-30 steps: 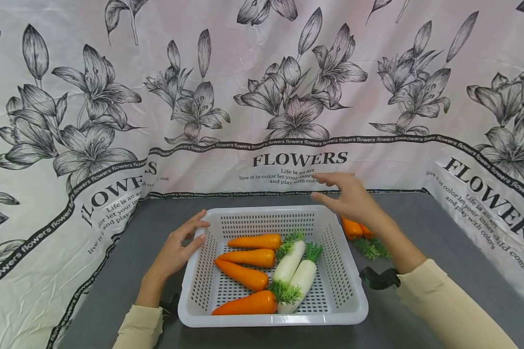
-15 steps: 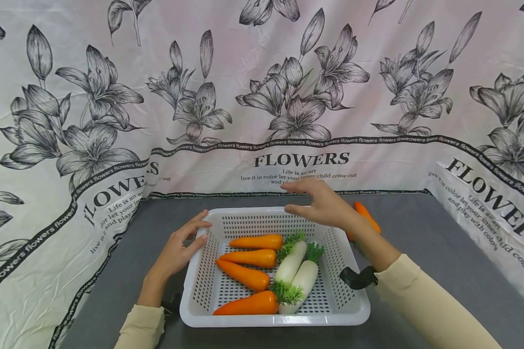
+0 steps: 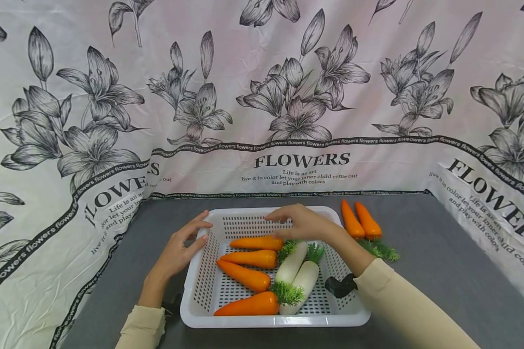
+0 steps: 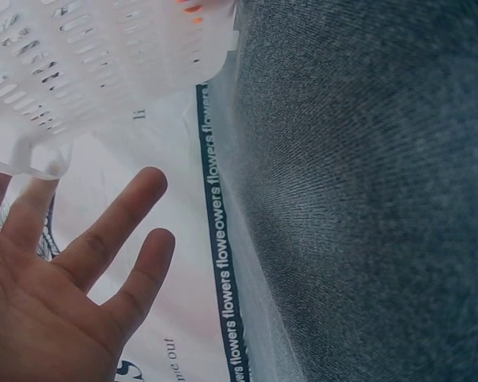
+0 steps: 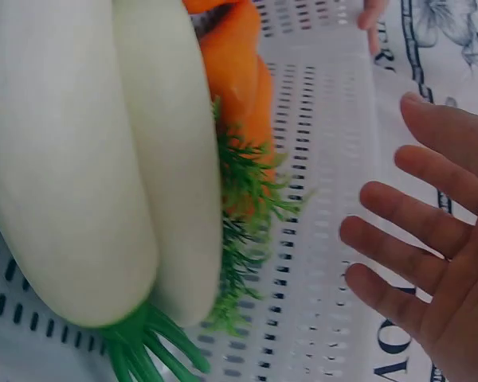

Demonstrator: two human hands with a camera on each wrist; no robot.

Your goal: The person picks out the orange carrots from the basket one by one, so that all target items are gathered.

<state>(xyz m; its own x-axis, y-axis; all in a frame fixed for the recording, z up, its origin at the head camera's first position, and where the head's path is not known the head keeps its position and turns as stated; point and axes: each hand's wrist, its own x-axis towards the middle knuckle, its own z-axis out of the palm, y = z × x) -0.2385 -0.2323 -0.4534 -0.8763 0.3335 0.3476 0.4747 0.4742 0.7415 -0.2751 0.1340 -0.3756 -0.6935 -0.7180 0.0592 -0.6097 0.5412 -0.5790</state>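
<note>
My left hand [image 3: 179,249] rests its fingertips on the left rim of a white perforated plastic basket [image 3: 275,321]. Its fingers look straight and spread in the left wrist view. Over the back of the basket is my right hand [image 3: 303,222], holding nothing; the right wrist view shows its fingers [image 5: 414,203] extended. The rearmost carrot [image 3: 251,242] lies just below it; whether they touch I cannot tell. Several orange carrots [image 3: 244,275] lie in the basket's left half. Two white radishes [image 3: 304,281] with green tops lie to the right of the carrots.
Two more carrots [image 3: 368,222] with leafy greens [image 3: 381,250] lie on the grey table [image 3: 436,281] just right of the basket. A flower-printed cloth [image 3: 192,174] hangs behind and along both sides.
My right hand has moved left and down, from near the basket's back right corner to above the rearmost carrot. Both carrots outside are now uncovered. The left hand stays on the rim.
</note>
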